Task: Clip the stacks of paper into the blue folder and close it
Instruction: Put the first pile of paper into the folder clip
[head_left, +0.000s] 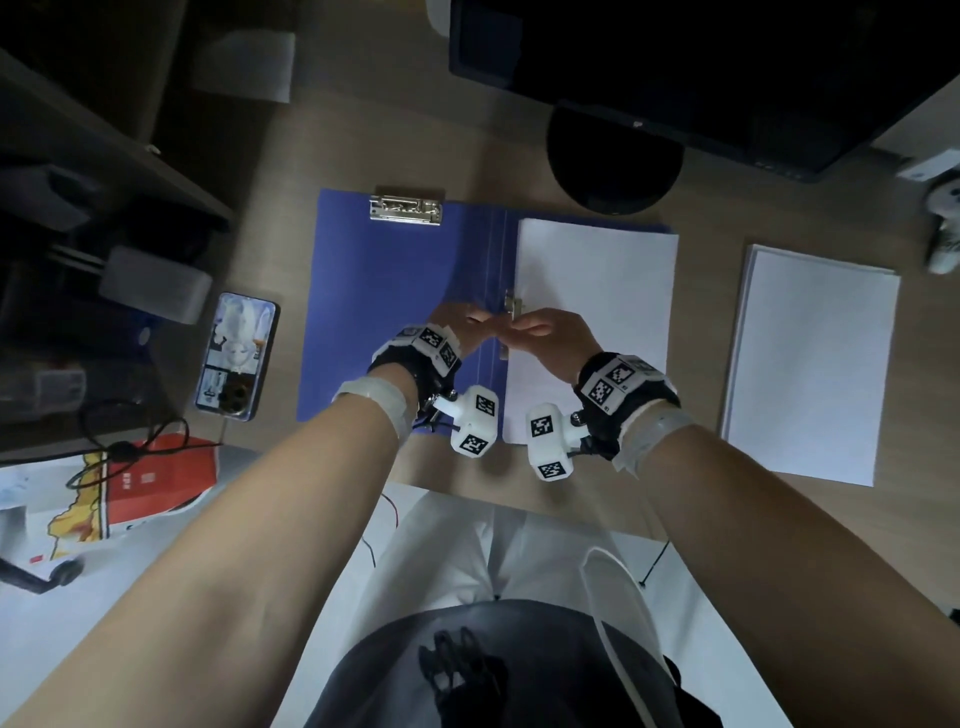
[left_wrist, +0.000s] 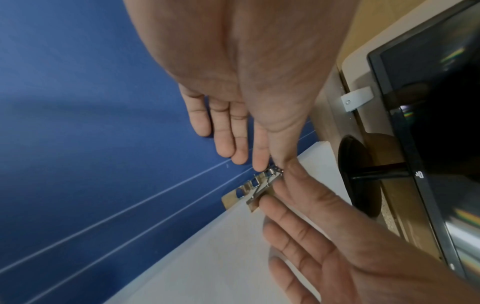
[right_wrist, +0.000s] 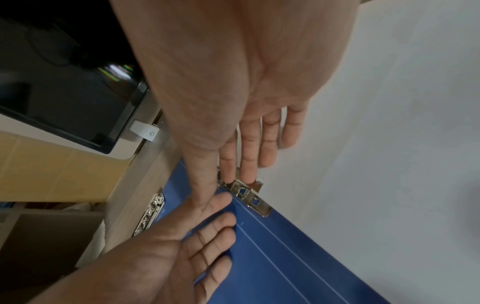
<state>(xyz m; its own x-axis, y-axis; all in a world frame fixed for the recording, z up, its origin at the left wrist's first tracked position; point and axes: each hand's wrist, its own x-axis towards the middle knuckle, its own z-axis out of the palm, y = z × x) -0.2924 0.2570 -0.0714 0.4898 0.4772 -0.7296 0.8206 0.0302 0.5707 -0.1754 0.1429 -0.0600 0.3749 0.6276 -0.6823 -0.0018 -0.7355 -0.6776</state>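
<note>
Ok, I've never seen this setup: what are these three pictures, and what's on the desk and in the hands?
No machine here: a person's bare hands, with cameras strapped to the wrists. The head view looks down from above; the other two look along each hand. An open blue folder lies on the desk, one paper stack inside it, another paper stack beside it. The left hand and right hand touch the folder's side clip with straight fingers; neither holds anything.

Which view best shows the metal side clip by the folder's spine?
Right wrist: the silver metal side clip is sharp, its slotted plate clear beneath the right hand. Left wrist shows it smaller and partly covered; head shows only a sliver.
</note>
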